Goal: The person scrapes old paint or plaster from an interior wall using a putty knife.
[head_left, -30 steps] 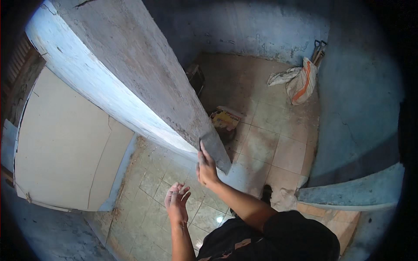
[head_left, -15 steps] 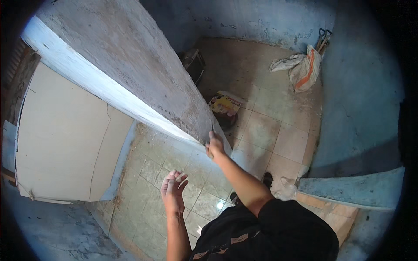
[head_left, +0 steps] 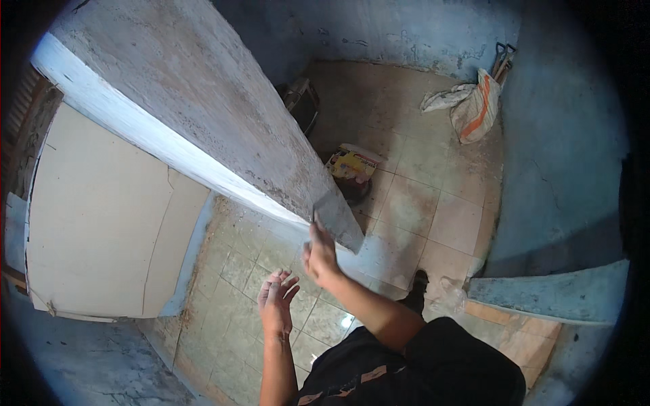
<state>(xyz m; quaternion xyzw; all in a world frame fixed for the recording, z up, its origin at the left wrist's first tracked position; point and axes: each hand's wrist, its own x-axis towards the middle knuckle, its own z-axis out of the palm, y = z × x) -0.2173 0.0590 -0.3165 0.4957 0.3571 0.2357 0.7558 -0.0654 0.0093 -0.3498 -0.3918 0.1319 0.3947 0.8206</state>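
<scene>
Your right hand [head_left: 321, 258] grips a thin tool [head_left: 314, 215] (mostly hidden) at the grey wall [head_left: 203, 95]. Your left hand [head_left: 275, 304] is free, loosely half-curled.

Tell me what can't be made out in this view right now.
All in the head view:
- Thin tool: its grip is hidden by the right hand.
- Dark boxy object: partly hidden behind the grey pillar.
- Grey pillar: its far end is cut off by the upper edge.
- Long-handled tools: lower ends hidden by the striped sack.
</scene>
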